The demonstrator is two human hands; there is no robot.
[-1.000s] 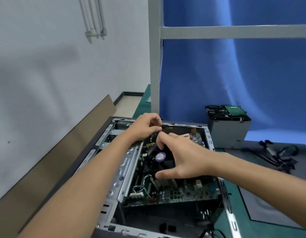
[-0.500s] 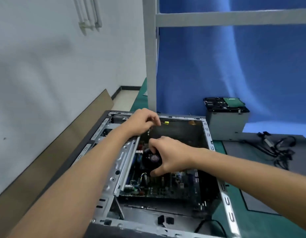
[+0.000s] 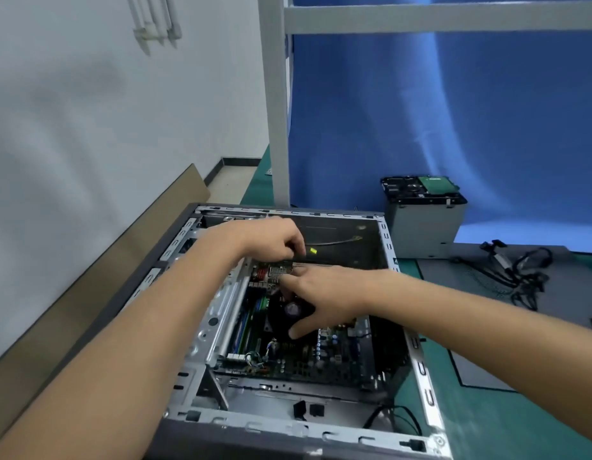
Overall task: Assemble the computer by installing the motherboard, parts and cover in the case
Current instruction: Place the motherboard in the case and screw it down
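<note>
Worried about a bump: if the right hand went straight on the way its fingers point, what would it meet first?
Probably the silver connector block on the motherboard, close by the left hand; depth is unclear.

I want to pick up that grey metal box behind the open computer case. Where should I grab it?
Probably take the grey metal box by its two plain side walls, reaching down from above and straddling it. It stands upright with nothing leaning on it, so the walls are free. Its top carries a green board that looks best left untouched.
</note>
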